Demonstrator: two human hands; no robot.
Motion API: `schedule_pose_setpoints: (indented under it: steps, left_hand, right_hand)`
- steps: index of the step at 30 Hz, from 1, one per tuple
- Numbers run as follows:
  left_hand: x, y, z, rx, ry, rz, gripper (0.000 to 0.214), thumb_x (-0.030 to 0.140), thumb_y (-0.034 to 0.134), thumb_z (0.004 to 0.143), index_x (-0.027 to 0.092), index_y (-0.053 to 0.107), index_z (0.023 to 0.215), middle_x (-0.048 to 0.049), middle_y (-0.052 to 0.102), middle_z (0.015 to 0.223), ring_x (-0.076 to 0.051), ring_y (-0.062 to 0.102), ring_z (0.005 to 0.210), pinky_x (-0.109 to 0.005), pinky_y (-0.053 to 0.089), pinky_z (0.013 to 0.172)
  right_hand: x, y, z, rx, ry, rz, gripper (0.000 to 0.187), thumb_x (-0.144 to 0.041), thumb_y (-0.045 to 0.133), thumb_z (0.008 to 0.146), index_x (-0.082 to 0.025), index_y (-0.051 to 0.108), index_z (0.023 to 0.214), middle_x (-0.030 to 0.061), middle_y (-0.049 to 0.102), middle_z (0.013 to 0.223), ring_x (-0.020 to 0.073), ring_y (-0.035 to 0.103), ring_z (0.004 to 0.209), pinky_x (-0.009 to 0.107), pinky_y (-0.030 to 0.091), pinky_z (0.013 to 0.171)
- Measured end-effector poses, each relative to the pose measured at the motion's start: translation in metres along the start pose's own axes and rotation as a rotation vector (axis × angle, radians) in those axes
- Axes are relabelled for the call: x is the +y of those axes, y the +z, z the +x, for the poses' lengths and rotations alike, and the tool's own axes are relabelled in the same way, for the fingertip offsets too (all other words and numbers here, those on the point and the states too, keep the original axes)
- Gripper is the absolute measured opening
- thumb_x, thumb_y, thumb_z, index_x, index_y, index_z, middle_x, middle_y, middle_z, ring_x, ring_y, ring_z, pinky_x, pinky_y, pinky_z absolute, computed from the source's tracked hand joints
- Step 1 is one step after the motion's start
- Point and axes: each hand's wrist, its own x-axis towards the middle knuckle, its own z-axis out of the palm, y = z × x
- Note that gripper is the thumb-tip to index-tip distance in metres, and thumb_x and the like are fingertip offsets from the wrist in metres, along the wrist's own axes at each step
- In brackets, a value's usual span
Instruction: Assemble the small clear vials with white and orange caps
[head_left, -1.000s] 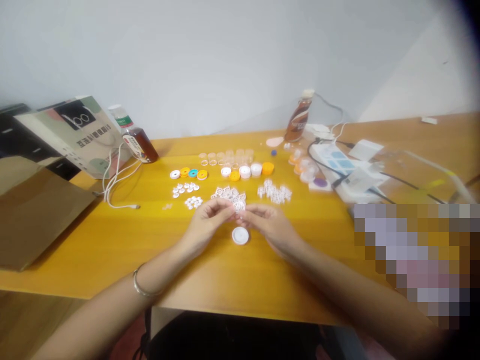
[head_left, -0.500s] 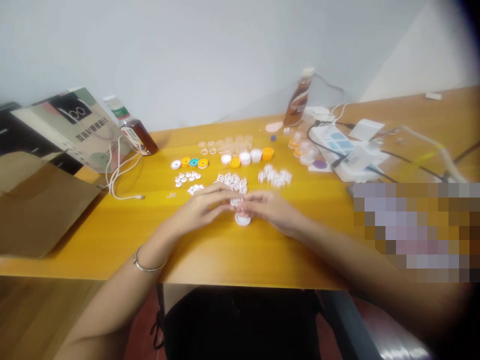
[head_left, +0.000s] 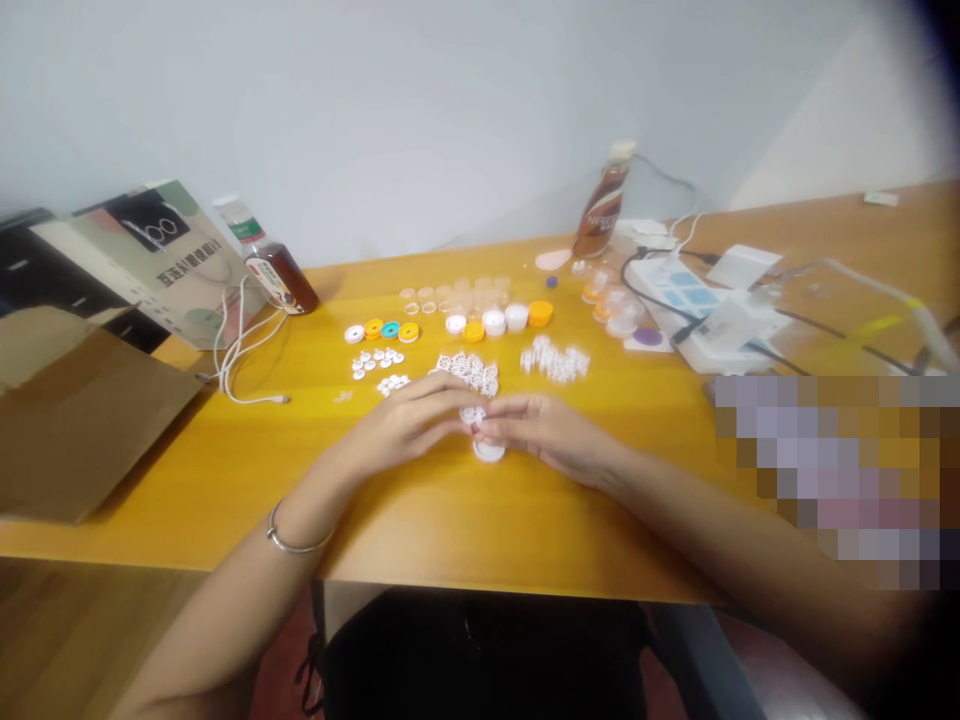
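Note:
My left hand and my right hand meet fingertip to fingertip over the middle of the table. Between them they pinch a small white openwork plastic piece, partly covered by the fingers. Right below the fingertips a round white cap lies on the table, its upper edge hidden by my right hand. Just beyond the hands lies a cluster of white openwork pieces. Small white discs are close past my left hand, and a heap of small white parts sits beyond my right.
White, orange and teal rings, white and orange caps and clear cups stand in rows farther back. A brown bottle and a power strip with cables are at right. A syrup bottle and cardboard box occupy the left.
The view has shifted slightly, so everything appears a little lower. Both hands stay together at the white openwork piece, with only small finger movement visible.

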Motion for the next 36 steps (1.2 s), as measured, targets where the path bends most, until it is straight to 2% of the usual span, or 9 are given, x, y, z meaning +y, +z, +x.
schedule_pose_setpoints:
  steps: [5,9,16,21,26,32,36]
  left_hand:
    - [-0.0019,0.0015,-0.0002,0.045,0.031,0.002,0.025,0.019,0.053,0.084,0.02,0.055,0.109,-0.0074,0.058,0.099,-0.016,0.055,0.095,-0.031,0.048,0.083]
    - [-0.002,0.0014,0.0001,0.037,0.026,0.024,0.024,0.02,0.053,0.085,0.018,0.054,0.109,-0.0077,0.058,0.098,-0.015,0.056,0.093,-0.031,0.048,0.082]
    - [-0.004,0.0021,-0.0009,0.053,0.091,0.197,0.026,0.022,0.054,0.085,0.019,0.055,0.111,-0.0074,0.058,0.099,-0.015,0.056,0.089,-0.03,0.048,0.076]
    - [-0.0018,0.0016,0.0005,0.043,0.094,0.142,0.02,0.022,0.052,0.086,0.017,0.056,0.105,-0.0083,0.058,0.098,-0.015,0.055,0.089,-0.03,0.049,0.077]
    - [0.0004,0.0021,0.0007,0.018,0.075,0.127,0.019,0.022,0.052,0.086,0.015,0.056,0.104,-0.0086,0.059,0.097,-0.015,0.055,0.09,-0.029,0.049,0.078]
    - [-0.0055,0.0035,-0.0043,0.113,0.156,0.325,0.021,0.02,0.056,0.084,0.018,0.056,0.105,-0.0053,0.065,0.096,-0.014,0.058,0.085,-0.03,0.047,0.074]
    - [-0.0059,0.0041,-0.004,0.128,0.183,0.334,0.02,0.019,0.057,0.083,0.018,0.056,0.104,-0.0055,0.065,0.097,-0.014,0.058,0.083,-0.029,0.047,0.072]
  right_hand:
    - [-0.0012,0.0007,-0.0012,0.005,0.016,-0.003,0.017,-0.028,0.074,0.061,-0.018,0.071,0.073,0.0009,0.069,0.071,0.0111,0.061,0.065,0.026,0.048,0.067]
    - [0.0,0.0002,-0.0008,0.007,0.016,0.021,0.018,-0.028,0.075,0.061,-0.018,0.07,0.074,0.0009,0.069,0.072,0.0113,0.061,0.067,0.026,0.048,0.069]
    - [0.0011,-0.0016,0.0018,0.004,0.053,0.045,0.021,-0.028,0.075,0.062,-0.014,0.07,0.077,0.0016,0.067,0.074,0.0099,0.06,0.071,0.025,0.046,0.075]
    - [0.0025,-0.0025,0.0015,-0.008,0.072,0.08,0.02,-0.027,0.075,0.063,-0.015,0.07,0.077,0.0014,0.067,0.075,0.0095,0.06,0.073,0.025,0.045,0.077]
    - [0.0036,-0.0031,0.0018,-0.012,0.067,0.063,0.02,-0.027,0.075,0.063,-0.014,0.07,0.076,0.0007,0.066,0.072,0.0087,0.06,0.068,0.024,0.045,0.073]
    - [0.0025,-0.0026,0.0023,0.008,0.066,0.09,0.018,-0.026,0.075,0.063,-0.015,0.07,0.077,0.0004,0.067,0.073,0.0084,0.061,0.069,0.023,0.046,0.072]
    - [0.0025,-0.0042,0.003,0.019,0.076,0.124,0.019,-0.024,0.075,0.062,-0.015,0.07,0.078,0.0009,0.068,0.076,0.0088,0.062,0.073,0.022,0.047,0.074]
